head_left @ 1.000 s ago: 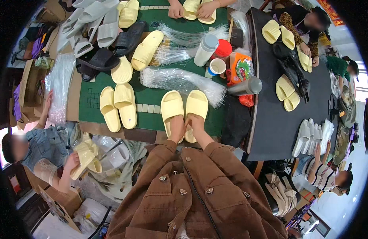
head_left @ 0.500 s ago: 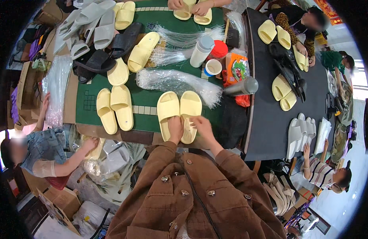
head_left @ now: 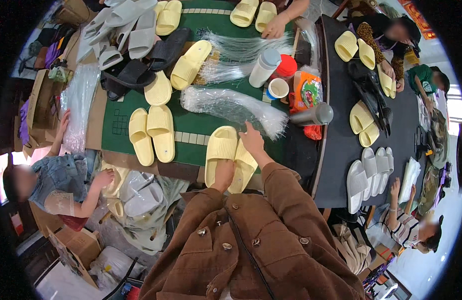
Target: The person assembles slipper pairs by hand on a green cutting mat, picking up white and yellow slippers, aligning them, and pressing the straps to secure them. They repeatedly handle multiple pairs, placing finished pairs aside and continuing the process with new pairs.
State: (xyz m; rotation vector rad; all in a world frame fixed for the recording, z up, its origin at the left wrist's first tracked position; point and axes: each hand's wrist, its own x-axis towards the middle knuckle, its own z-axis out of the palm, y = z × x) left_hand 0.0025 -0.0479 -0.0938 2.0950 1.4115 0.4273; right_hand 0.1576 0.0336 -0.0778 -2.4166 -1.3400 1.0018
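Observation:
A pair of pale yellow slide slippers stands at the table's near edge in front of me. My left hand (head_left: 224,174) reaches into the left slipper (head_left: 221,145), gripping it, with its fingertips hidden inside. The right slipper (head_left: 247,162) leans against it at a slant, partly covered by my right arm. My right hand (head_left: 252,140) is above that slipper, index finger stretched out toward a bundle of clear plastic strands (head_left: 231,104). No object shows in it. Whether the fingertip touches the strands I cannot tell.
Another yellow pair (head_left: 160,135) lies to the left, with black slides (head_left: 128,75) and grey slides (head_left: 141,37) beyond. A white bottle (head_left: 264,67), paper cup (head_left: 277,89) and grey flask (head_left: 313,115) stand right. Co-workers' hands, one across the table (head_left: 275,26), work around.
My right hand has left the right slipper and reached forward to the strands. The slippers in front of me have come closer to my body and tilted. The person opposite has let go of one pair.

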